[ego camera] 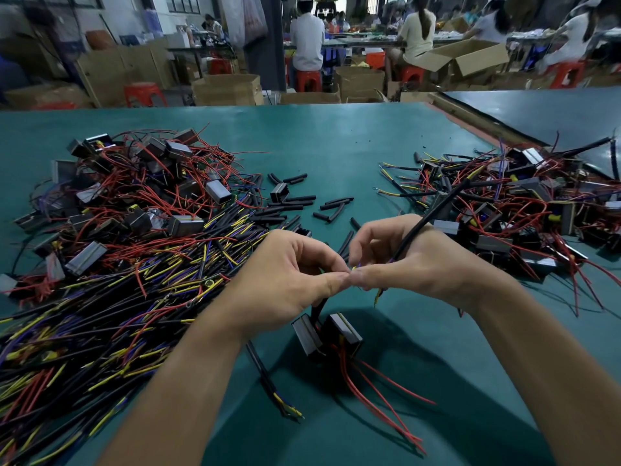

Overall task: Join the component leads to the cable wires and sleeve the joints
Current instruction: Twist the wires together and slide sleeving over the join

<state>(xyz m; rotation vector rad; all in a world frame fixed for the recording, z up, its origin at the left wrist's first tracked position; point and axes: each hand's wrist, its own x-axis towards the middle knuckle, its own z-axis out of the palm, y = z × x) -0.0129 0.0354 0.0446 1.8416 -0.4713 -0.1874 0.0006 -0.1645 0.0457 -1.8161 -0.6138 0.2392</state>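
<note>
A: Green mat: where were the hands?
B: Left hand and right hand met thumb to thumb, both pinching wire ends. Black cable crossed the right wrist; component was just below them.

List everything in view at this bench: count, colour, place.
table: one, green, under everything
left pile: many cables and components, black red yellow, table left
right pile: many, same mix, table right
sleeves: many, black, loose at table centre
components: two, grey-black, front centre
cable: one, black, centre, rising to right pile
wire ends: few, yellow and purple, between fingertips
boxes: several, brown, behind table
stools: several, red, background
people: several, seated, background
left hand: one, pinches wire ends
right hand: one, holds cable
</note>
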